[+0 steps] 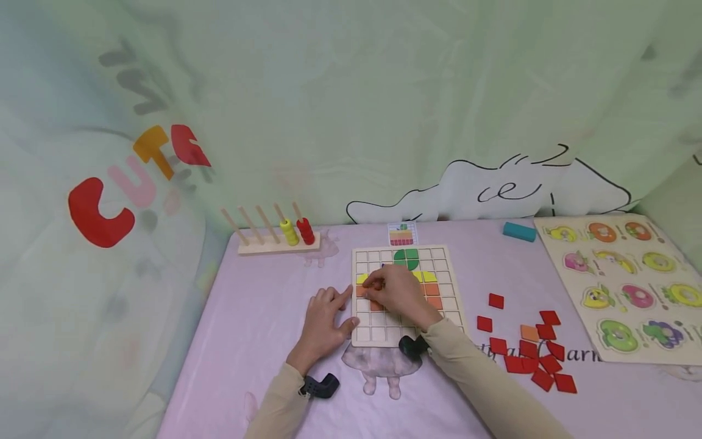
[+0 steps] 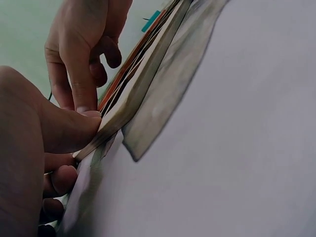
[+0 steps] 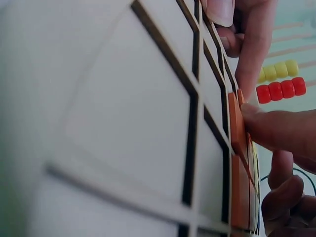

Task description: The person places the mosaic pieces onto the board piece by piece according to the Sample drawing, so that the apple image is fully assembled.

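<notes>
A wooden grid board (image 1: 363,334) lies on the table, holding orange, yellow and green tiles. My right hand (image 1: 403,296) reaches over its left half, thumb and index finger pinching an orange square tile (image 3: 237,121) at the grid. That tile's seating in its cell cannot be made out. My left hand (image 1: 323,323) rests at the board's left edge, index finger and thumb stretched out and touching it. Green tiles (image 1: 406,259) form a leaf shape near the top. Some yellow tiles (image 1: 429,277) and orange tiles (image 1: 432,289) are partly covered by my right hand.
Loose red tiles (image 1: 543,380) and one orange tile (image 1: 529,332) lie right of the board. A pattern card (image 1: 403,233) sits behind it. A bead stand (image 1: 278,244) is at back left, a teal block (image 1: 519,231) at back right, and a fruit puzzle (image 1: 620,280) far right.
</notes>
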Demonstrator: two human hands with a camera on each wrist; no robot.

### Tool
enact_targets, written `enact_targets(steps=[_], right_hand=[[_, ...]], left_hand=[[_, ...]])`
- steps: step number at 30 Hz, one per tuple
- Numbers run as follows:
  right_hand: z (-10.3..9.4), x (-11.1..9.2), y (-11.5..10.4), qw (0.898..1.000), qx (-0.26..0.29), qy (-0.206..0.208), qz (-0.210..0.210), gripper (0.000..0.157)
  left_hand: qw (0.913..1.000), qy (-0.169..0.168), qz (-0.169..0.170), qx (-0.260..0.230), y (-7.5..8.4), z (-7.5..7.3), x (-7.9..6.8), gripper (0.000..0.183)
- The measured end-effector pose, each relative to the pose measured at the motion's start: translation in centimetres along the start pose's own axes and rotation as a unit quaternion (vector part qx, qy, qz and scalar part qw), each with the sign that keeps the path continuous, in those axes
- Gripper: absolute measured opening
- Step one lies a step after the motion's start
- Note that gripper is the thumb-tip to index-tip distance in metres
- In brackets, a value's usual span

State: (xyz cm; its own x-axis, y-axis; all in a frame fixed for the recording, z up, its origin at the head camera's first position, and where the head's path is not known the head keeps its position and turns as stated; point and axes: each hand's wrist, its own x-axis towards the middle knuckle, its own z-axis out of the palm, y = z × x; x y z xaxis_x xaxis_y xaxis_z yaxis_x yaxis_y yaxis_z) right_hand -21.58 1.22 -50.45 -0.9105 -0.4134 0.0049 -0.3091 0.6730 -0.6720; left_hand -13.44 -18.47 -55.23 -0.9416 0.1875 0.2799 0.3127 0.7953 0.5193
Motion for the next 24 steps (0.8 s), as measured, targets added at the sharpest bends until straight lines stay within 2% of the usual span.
enact_targets(steps=[7,13,18,24], right_hand=[[-0.3,-0.3,0.1,1.000,0.016,-0.013,-0.015,0.018],[-1.4,-1.3,1.6,0.998,0.029,0.045,-0.025,0.013],[-5.2,-3.9,4.4,0.999,0.018,0.049,0.003,0.017],[-10.7,-8.8,8.9,0.997,-0.026,0.028,0.065,0.032]], left_hand=[[1.0000,0.000,-0.005,0.001,0.1,-0.1,-0.1,0.066],[0.9999,-0.001,-0.011,-0.011,0.3,-0.1,-0.1,0.066],[0.9996,-0.004,-0.023,-0.015,0.6,-0.2,-0.1,0.066],[0.9995,-0.011,-0.031,-0.002,0.8,-0.4,-0.1,0.065]])
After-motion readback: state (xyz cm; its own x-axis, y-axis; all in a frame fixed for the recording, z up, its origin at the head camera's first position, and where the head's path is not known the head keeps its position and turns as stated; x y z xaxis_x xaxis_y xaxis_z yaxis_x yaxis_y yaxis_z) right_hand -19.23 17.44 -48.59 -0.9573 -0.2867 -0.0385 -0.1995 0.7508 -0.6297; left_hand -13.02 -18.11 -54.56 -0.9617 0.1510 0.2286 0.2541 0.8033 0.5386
